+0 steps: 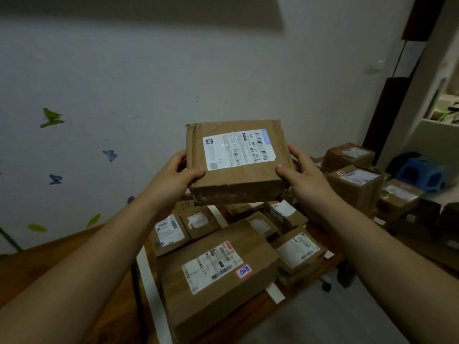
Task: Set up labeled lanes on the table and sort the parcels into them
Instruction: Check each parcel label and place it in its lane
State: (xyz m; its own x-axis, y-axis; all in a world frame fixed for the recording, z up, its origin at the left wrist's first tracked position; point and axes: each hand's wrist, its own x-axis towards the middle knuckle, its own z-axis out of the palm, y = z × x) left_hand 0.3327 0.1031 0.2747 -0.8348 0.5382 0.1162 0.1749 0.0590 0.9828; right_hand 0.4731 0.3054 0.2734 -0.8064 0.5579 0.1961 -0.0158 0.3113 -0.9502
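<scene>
The squarish brown cardboard parcel (pixel 233 181) is up in the air in front of the person, above the table and touching nothing below it, tilted so its top face shows. A white shipping label (pixel 239 150) with barcodes covers most of that face. The left hand (pixel 173 177) grips the parcel's left edge and the right hand (pixel 300 175) its right edge; each thumb presses on the top face near the lower corner, with the fingers curled around the side and underneath.

Directly below, on the brown wooden table (pixel 62 264), lies a large brown cardboard box (pixel 223 274) with a white label and a small pink-edged sticker (pixel 244 270) bearing blue handwriting. Smaller labelled cardboard parcels (pixel 298 252) crowd around its far and right sides. A long white strip (pixel 149 281) runs along the table just left of the large box. Further right, a stack of more brown parcels (pixel 355 180) sits beside a blue plastic object (pixel 427 175). Butterfly stickers (pixel 109 155) dot the pale wall behind.
</scene>
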